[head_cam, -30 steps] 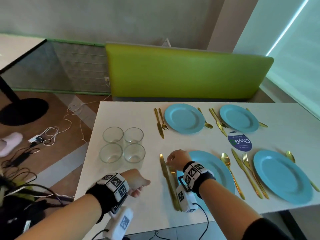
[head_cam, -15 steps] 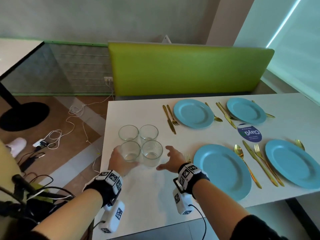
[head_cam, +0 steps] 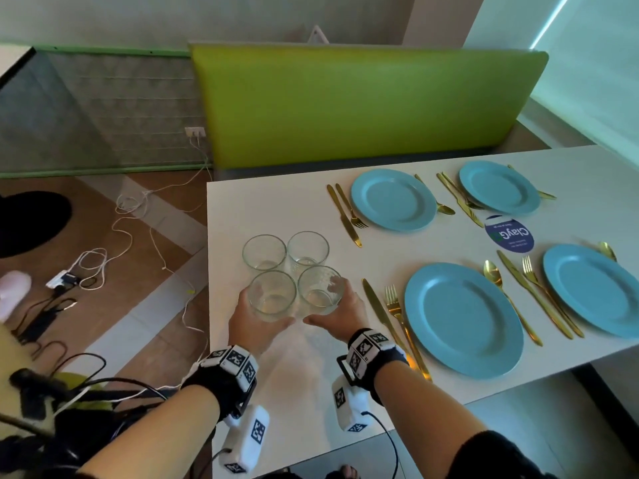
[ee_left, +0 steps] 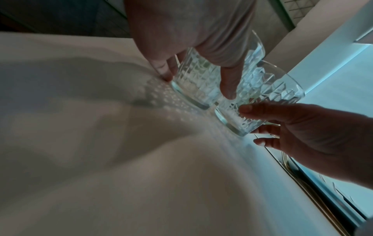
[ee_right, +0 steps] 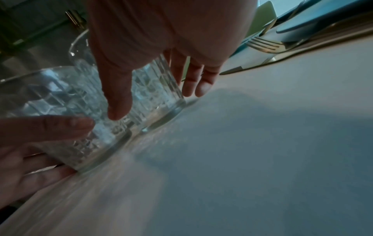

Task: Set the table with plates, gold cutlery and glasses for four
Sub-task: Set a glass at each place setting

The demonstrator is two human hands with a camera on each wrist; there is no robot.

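Four clear patterned glasses stand in a cluster at the left of the white table (head_cam: 432, 250). My left hand (head_cam: 264, 311) grips the near-left glass (head_cam: 271, 295), thumb and fingers around its wall (ee_left: 201, 75). Beside it, my right hand (head_cam: 326, 305) holds the near-right glass (head_cam: 320, 288) the same way, seen close in the right wrist view (ee_right: 155, 83). Both glasses stand on the table. Four blue plates, the nearest (head_cam: 463, 319), lie to the right, each flanked by gold cutlery such as a knife (head_cam: 378, 309) and fork (head_cam: 397, 312).
The two far glasses (head_cam: 264, 252) (head_cam: 307, 248) stand right behind the held ones. A round blue sticker (head_cam: 509, 234) sits between the plates. A green bench back (head_cam: 363, 102) runs along the far side. Cables (head_cam: 103, 257) lie on the floor to the left.
My right hand left the cutlery by the near plate and moved left to the glasses. My left hand rose from near the table edge. Each now grips one near glass.
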